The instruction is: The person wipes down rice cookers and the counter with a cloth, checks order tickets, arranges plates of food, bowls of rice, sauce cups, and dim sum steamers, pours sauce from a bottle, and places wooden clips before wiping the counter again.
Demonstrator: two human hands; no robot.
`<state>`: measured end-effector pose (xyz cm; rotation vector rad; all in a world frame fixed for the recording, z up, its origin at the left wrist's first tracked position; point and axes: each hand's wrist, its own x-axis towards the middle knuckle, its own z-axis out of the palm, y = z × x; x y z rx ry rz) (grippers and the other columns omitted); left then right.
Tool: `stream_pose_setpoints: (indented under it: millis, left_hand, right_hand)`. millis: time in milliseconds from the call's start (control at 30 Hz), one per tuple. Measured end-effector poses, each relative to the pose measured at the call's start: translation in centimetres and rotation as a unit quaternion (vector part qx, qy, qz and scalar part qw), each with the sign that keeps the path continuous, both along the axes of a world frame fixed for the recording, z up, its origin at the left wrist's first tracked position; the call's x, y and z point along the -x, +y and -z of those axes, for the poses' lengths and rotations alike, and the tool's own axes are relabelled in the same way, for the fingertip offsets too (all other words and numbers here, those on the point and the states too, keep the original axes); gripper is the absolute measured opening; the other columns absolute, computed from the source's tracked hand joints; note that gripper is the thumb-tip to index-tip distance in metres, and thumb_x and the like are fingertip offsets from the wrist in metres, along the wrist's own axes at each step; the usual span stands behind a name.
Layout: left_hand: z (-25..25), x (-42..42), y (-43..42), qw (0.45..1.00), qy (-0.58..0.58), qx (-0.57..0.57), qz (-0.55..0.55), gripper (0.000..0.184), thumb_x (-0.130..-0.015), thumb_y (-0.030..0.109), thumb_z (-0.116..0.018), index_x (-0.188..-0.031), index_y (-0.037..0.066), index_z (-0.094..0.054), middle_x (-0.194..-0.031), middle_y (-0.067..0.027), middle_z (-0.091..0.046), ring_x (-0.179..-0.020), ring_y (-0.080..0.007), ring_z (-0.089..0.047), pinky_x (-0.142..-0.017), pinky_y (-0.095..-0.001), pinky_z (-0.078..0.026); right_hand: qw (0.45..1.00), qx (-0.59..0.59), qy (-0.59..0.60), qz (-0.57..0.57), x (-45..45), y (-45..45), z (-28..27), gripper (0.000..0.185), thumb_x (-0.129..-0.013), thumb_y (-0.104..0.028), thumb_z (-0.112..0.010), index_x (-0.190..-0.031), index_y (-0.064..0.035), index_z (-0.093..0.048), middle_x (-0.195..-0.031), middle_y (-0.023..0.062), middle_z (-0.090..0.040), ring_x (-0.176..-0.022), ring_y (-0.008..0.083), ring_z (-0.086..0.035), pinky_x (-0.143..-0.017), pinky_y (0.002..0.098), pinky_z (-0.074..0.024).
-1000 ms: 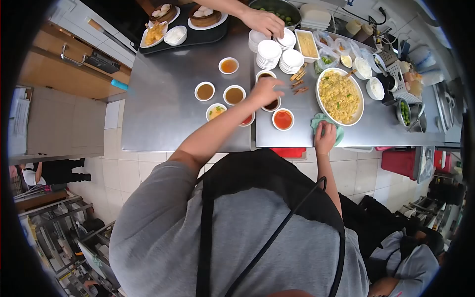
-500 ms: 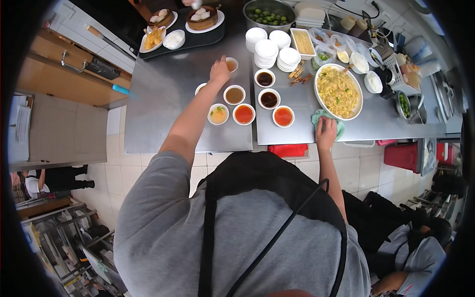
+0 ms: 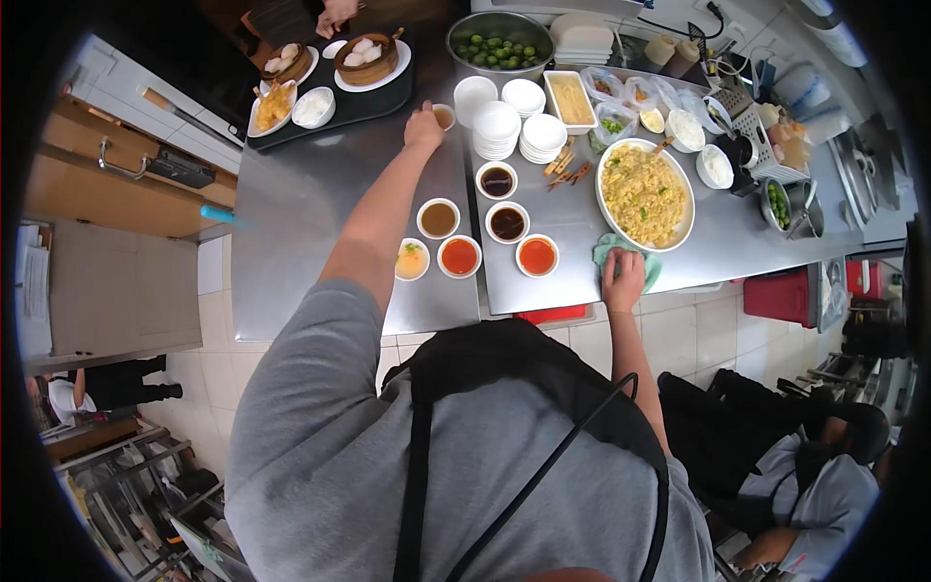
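My left hand (image 3: pixel 423 130) reaches up the steel counter, its fingers closed at the left rim of a small white cup of light-brown sauce (image 3: pixel 444 117). Partly under my forearm lies a cup of pale sauce with green bits (image 3: pixel 411 260). Nearby are a brown sauce cup (image 3: pixel 438 219), red sauce cups (image 3: pixel 460 257) (image 3: pixel 537 255) and dark sauce cups (image 3: pixel 497 180) (image 3: pixel 506 223). My right hand (image 3: pixel 623 278), fingers curled, presses a green cloth (image 3: pixel 652 272) at the counter's front edge, below an oval dish of fried rice (image 3: pixel 647 194).
A dark tray (image 3: pixel 373 110) holds steamer baskets, fried food and a white bowl; a co-worker's hand (image 3: pixel 337 14) is above it. White dish stacks (image 3: pixel 497 129) and a pot of green fruit (image 3: pixel 500 47) stand further back. Another person (image 3: pixel 815 485) is at the lower right.
My left hand and the light-brown sauce cup have moved away from me, toward the tray. The co-worker's hand left the dish stacks and is now by the tray. My right hand stays on the cloth.
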<state>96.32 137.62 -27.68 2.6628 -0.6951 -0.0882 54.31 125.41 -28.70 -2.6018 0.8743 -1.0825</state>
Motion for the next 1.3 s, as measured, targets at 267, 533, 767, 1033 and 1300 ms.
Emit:
stream_pose_setpoints:
  millis: [267,533,767,1033,1300]
  left_hand:
    - [0.8,-2.2,-2.5,1.000,0.008,0.021,0.005,0.070,-0.059,0.021,-0.072,-0.119,0.006,-0.039,-0.102,-0.0206,-0.054,-0.097,-0.0317,-0.053,-0.082,-0.0383,-0.044]
    - [-7.4,5.2,6.3,0.958,0.150,-0.127,0.207,0.077,-0.056,0.023,-0.073,-0.123,0.008,-0.039,-0.117,-0.0162,-0.047,-0.111,-0.0297,-0.043,-0.093,-0.0370,-0.036]
    - [-5.5,12.9,11.1,0.943,0.105,-0.160,0.272,0.072,-0.059,0.010,-0.070,-0.124,0.010,-0.038,-0.126,-0.0142,-0.037,-0.114,-0.0316,-0.038,-0.094,-0.0371,-0.036]
    - [-2.7,13.6,11.0,0.967,0.056,-0.123,0.217,0.064,-0.064,0.003,-0.062,-0.123,0.010,-0.037,-0.122,-0.0145,-0.040,-0.111,-0.0324,-0.041,-0.090,-0.0370,-0.039]
    - [-2.1,8.1,7.2,0.986,-0.003,-0.039,0.164,0.045,-0.065,0.003,-0.060,-0.108,0.004,-0.047,-0.104,-0.0193,-0.049,-0.097,-0.0336,-0.051,-0.081,-0.0386,-0.045]
  right_hand:
    - [1.000,-0.011,0.008,0.006,-0.1,0.0,0.0,0.006,-0.075,-0.011,-0.057,-0.075,-0.0070,-0.052,-0.072,0.0077,-0.050,-0.068,0.0267,-0.049,-0.059,0.0356,-0.0393]
    - [1.000,-0.007,0.002,0.002,-0.1,-0.1,0.1,0.006,-0.076,-0.012,-0.057,-0.075,-0.0072,-0.054,-0.071,0.0079,-0.050,-0.068,0.0263,-0.049,-0.059,0.0358,-0.0389]
    - [1.000,-0.007,0.002,0.002,0.0,0.2,0.1,0.006,-0.076,-0.013,-0.056,-0.076,-0.0068,-0.054,-0.072,0.0081,-0.050,-0.068,0.0264,-0.049,-0.060,0.0358,-0.0388]
    - [1.000,-0.006,0.002,0.002,0.0,0.1,0.1,0.005,-0.076,-0.012,-0.056,-0.076,-0.0067,-0.054,-0.071,0.0079,-0.049,-0.067,0.0263,-0.049,-0.059,0.0360,-0.0388]
    - [1.000,-0.012,-0.001,0.005,0.0,0.1,-0.1,0.005,-0.076,-0.011,-0.056,-0.076,-0.0069,-0.054,-0.071,0.0081,-0.050,-0.067,0.0265,-0.049,-0.060,0.0361,-0.0388]
